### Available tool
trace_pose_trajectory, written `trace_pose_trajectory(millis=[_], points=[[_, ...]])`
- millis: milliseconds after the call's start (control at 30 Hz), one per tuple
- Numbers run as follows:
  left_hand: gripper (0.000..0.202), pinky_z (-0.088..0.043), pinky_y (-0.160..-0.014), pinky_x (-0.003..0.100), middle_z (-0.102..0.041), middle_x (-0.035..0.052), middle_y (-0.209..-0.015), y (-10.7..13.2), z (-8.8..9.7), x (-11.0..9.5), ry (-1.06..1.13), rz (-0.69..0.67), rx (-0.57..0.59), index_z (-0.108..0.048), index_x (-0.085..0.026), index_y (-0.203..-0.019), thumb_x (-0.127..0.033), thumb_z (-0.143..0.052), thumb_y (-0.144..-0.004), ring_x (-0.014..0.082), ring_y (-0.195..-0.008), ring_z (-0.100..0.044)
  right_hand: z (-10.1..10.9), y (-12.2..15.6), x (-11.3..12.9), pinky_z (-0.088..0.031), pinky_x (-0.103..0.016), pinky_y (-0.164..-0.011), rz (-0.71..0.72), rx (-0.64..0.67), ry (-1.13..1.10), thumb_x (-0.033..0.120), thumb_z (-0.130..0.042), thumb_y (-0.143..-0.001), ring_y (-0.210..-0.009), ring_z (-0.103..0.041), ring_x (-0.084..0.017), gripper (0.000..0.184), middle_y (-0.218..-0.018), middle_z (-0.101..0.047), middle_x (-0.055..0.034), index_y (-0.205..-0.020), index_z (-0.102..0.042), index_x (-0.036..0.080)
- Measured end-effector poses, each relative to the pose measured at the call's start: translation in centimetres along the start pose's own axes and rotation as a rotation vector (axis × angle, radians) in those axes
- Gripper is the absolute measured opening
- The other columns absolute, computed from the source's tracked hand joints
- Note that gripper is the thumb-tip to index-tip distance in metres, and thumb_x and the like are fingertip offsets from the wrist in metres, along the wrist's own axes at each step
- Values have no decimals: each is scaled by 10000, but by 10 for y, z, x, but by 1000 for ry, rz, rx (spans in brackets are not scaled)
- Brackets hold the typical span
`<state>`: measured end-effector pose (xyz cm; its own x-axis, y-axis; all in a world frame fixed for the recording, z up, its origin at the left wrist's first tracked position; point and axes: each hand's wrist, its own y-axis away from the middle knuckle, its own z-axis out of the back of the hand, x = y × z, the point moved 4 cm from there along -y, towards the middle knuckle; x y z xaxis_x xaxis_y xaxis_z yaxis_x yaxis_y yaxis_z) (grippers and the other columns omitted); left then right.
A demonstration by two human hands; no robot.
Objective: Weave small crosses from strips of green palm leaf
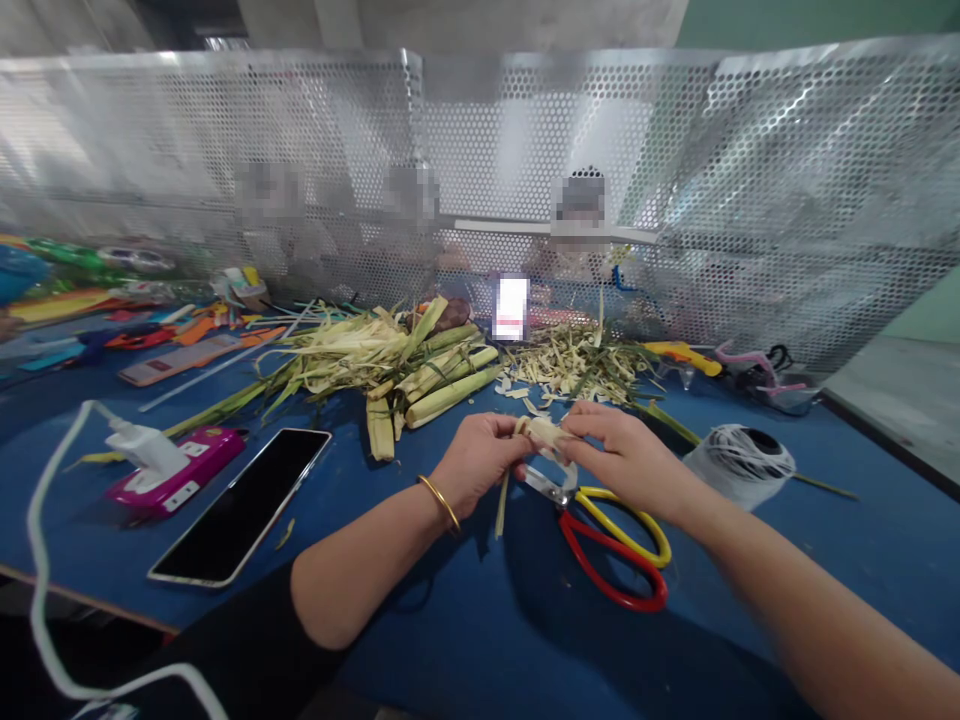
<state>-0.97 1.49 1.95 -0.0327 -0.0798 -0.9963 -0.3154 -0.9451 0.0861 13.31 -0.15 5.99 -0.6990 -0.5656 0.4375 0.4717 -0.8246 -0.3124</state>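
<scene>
Pinching a small, pale husk piece (545, 432) from both ends, the two hands meet just above the blue surface (465, 640), near the middle of the view. The left hand (480, 460) grips one end between thumb and fingers; the right hand (619, 450) has its fingertips closed on the other, probably so the soft fibre is steadied from both sides. A thin strip (501, 508) hangs below the left fingers.

Red-and-yellow-handled scissors (571, 500) lie beneath the hands, loops toward the person, presumably to be within easy reach; neither hand is in the loops, and whether fingers brush the blades I cannot tell. Beyond, rolled husks (454, 385) lie beside a heap of loose leaf strips (345, 345), with shredded trimmings (577, 365) to their right, seemingly kept apart from the larger pieces. A spool of white thread (739, 460) lies just past the right forearm, perhaps there to be handy. On the left, a dark-screened smartphone (244, 505) lies beside a magenta power strip (180, 470), likely out of the way.
</scene>
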Motion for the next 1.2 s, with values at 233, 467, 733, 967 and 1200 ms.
trace_pose_trajectory(millis=[233, 467, 733, 967, 1200], points=[[84, -310, -407, 167, -545, -42, -548, 2, -1, -3, -71, -43, -34, -694, -119, -712, -150, -617, -723, 37, -395, -452, -3, 0, 3, -307, -275, -608, 61, -20, 159, 189, -457, -852, -655, -469, -146, 290, -641, -503, -14, -568, -517, 176], [67, -312, -424, 167, -532, -61, -508, 3, -4, 0, -122, -19, -24, -674, -121, -692, -135, -613, -716, 41, -387, -449, -9, 0, 4, -286, -269, -605, 63, -31, 227, 215, -460, -878, -632, -462, -134, 313, -625, -498, -7, -573, -516, 175], [101, -283, -427, 163, -506, -73, -443, 4, -5, -1, -87, 40, -30, -660, -126, -669, -76, -579, -701, 39, -374, -424, -15, 1, 5, -330, -299, -695, -59, -94, 182, 257, -487, -878, -635, -502, -150, 257, -605, -540, 8, -627, -485, 200], [48, -227, -379, 155, -487, -66, -465, 3, -7, 4, -3, 69, -16, -618, -126, -668, -155, -618, -706, 42, -387, -451, -16, 3, 0, -336, -273, -615, -247, -210, -19, 264, -569, -804, -679, -547, -182, 80, -655, -637, 9, -860, -523, 231], [147, -367, -403, 164, -523, -76, -494, 3, -9, 3, -107, -4, 8, -623, -140, -816, -85, -592, -684, 61, -370, -480, -22, 1, -4, -342, -272, -628, -225, -196, -53, 275, -571, -811, -620, -517, -161, 66, -586, -595, 35, -859, -576, 230]])
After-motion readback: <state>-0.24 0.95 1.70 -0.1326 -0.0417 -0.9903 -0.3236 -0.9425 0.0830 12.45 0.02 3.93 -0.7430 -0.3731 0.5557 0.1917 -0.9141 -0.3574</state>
